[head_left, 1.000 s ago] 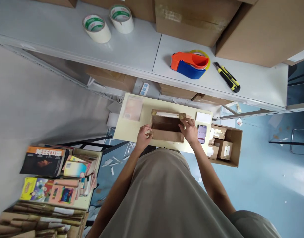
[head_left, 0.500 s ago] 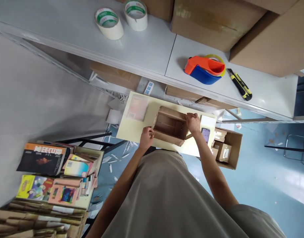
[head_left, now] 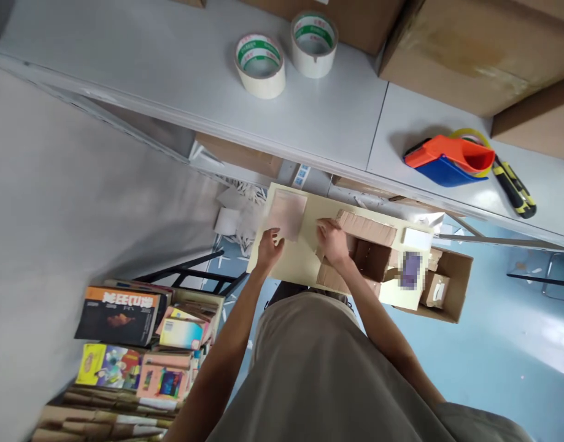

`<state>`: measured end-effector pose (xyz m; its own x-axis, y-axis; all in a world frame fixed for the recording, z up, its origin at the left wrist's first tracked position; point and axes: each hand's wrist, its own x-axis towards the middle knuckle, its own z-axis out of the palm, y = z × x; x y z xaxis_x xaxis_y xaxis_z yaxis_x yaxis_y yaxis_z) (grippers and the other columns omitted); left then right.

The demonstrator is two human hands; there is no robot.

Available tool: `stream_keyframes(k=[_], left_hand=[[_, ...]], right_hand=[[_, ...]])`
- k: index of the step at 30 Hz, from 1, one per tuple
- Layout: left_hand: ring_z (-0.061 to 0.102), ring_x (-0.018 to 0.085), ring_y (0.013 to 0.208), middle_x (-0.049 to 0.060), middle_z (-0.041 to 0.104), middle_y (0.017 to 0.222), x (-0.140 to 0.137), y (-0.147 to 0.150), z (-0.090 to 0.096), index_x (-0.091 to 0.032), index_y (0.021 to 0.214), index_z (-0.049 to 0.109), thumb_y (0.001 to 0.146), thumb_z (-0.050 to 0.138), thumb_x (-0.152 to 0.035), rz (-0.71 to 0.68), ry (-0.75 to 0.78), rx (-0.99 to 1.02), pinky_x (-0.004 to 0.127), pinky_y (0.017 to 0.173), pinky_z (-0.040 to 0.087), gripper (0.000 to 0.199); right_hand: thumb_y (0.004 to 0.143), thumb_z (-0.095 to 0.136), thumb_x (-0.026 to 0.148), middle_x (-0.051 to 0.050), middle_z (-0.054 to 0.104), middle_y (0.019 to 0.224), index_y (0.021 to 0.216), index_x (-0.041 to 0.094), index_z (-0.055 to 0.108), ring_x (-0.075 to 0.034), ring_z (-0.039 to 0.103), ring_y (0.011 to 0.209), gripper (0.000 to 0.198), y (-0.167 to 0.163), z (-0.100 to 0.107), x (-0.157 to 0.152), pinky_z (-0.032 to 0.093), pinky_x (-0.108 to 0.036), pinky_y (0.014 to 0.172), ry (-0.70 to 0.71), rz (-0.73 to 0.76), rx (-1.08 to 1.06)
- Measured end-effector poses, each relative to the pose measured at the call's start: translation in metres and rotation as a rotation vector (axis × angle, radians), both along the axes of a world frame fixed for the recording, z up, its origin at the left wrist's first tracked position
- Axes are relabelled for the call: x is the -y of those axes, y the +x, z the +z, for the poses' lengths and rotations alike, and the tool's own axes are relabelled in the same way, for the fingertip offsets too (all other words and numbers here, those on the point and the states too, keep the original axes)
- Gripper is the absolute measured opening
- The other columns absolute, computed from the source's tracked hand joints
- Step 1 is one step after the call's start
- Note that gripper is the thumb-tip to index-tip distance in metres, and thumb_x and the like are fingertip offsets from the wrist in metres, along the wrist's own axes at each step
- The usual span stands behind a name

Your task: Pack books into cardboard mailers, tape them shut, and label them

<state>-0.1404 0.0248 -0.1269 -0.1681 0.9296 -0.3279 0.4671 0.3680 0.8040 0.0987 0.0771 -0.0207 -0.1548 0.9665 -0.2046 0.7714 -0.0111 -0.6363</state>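
An open cardboard box (head_left: pixel 372 259) sits on the cream tabletop (head_left: pixel 304 264), its long side flaps folded outward. My right hand (head_left: pixel 333 240) is over the box's left end, fingers stretched out to the left and partly hiding that end. Left of the box lies a flat, pale pinkish packet (head_left: pixel 288 213), perhaps a book. My left hand (head_left: pixel 270 250) is at the packet's near left corner, with thumb and fingers apart. Whether it touches the packet I cannot tell.
Above the table, a grey shelf (head_left: pixel 171 80) bears tape rolls (head_left: pixel 261 67), an orange-blue tape dispenser (head_left: pixel 447 161), a utility knife (head_left: pixel 514 189) and large cartons (head_left: pixel 466 52). A phone (head_left: pixel 410 270) lies right of the box. Books (head_left: pixel 120 316) are stacked at lower left.
My right hand has left the box's right end and moved to its left end. My left hand has let go of the box and shifted left to the packet. The side flaps now lie outward.
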Motion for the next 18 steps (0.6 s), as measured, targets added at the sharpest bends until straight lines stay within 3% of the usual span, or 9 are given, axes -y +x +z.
stream_keyframes(k=[2, 6, 12, 18], left_hand=[[0.071, 0.032, 0.116, 0.017, 0.067, 0.131, -0.026, -0.018, -0.014, -0.02, 0.129, 0.064, 0.088, 0.069, -0.019, 0.015, -0.012, -0.066, 0.051, 0.103, 0.061, 0.041], [0.066, 0.039, 0.125, 0.017, 0.068, 0.123, -0.062, -0.033, -0.032, -0.02, 0.126, 0.068, 0.08, 0.072, -0.013, -0.002, -0.006, -0.144, 0.058, 0.117, 0.051, 0.046], [0.063, 0.042, 0.127, 0.019, 0.068, 0.118, -0.068, -0.034, -0.036, -0.016, 0.121, 0.073, 0.079, 0.068, -0.009, -0.141, -0.024, -0.233, 0.057, 0.117, 0.047, 0.043], [0.062, 0.042, 0.119, 0.021, 0.064, 0.122, -0.064, -0.024, -0.039, -0.017, 0.125, 0.072, 0.079, 0.062, -0.004, -0.115, -0.049, -0.266, 0.06, 0.106, 0.051, 0.049]], right_hand=[[0.107, 0.053, 0.026, -0.017, 0.075, 0.136, 0.134, 0.02, 0.072, -0.031, 0.076, 0.114, 0.033, -0.039, -0.021, -0.016, 0.059, -0.044, 0.103, -0.193, -0.062, -0.028], [0.1, 0.066, 0.027, -0.025, 0.074, 0.131, 0.131, 0.014, 0.066, -0.037, 0.073, 0.125, 0.033, -0.089, -0.062, -0.042, 0.057, -0.048, 0.108, -0.533, -0.245, 0.091], [0.099, 0.064, 0.029, -0.025, 0.071, 0.128, 0.126, 0.014, 0.061, -0.034, 0.071, 0.125, 0.032, -0.108, -0.094, -0.05, 0.057, -0.046, 0.107, -0.592, -0.391, 0.134], [0.094, 0.066, 0.029, -0.028, 0.069, 0.13, 0.12, 0.016, 0.059, -0.039, 0.069, 0.125, 0.03, -0.114, -0.102, -0.048, 0.058, -0.054, 0.105, -0.576, -0.488, 0.161]])
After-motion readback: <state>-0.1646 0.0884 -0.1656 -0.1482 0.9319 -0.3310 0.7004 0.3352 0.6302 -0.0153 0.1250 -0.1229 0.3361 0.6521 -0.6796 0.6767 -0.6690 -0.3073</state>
